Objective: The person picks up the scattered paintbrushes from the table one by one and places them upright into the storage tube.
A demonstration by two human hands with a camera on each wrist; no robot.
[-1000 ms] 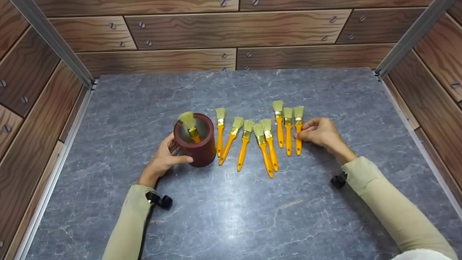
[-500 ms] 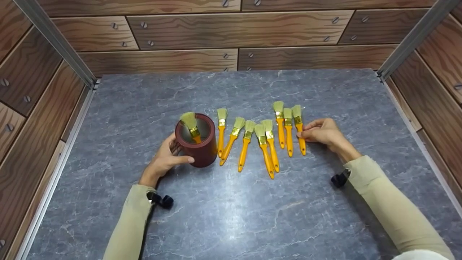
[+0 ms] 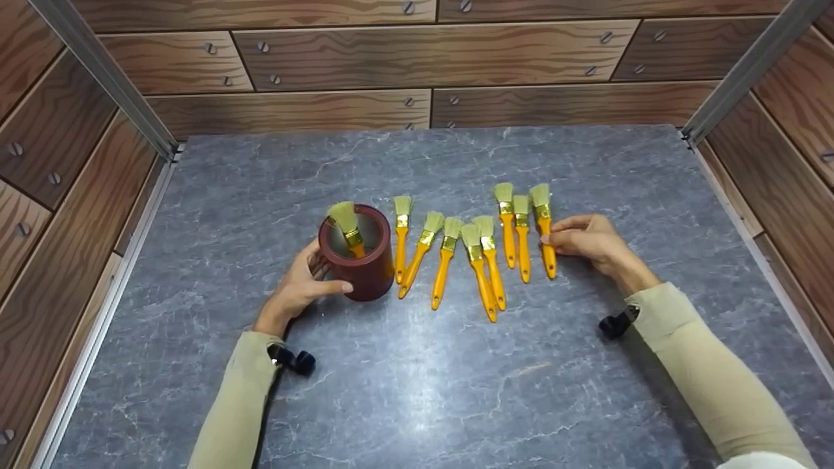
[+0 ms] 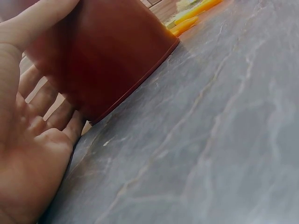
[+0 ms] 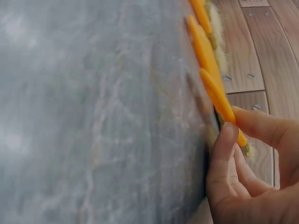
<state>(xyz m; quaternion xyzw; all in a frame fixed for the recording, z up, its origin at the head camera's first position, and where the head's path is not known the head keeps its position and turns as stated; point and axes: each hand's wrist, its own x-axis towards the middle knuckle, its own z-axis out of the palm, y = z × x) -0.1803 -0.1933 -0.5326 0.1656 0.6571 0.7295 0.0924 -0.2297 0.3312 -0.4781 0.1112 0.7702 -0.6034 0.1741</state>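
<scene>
One cup, gripped by left hand, holds a paintbrush; right hand pinches another brush.

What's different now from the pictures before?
The right hand has tilted the rightmost brush, its handle end swinging right, and seems to have raised it slightly. The left hand still holds the pot with one brush inside; the other brushes still lie where they were.

seemingly a work booth, with plank-patterned walls, metal corner posts and a marbled grey tabletop.
</scene>
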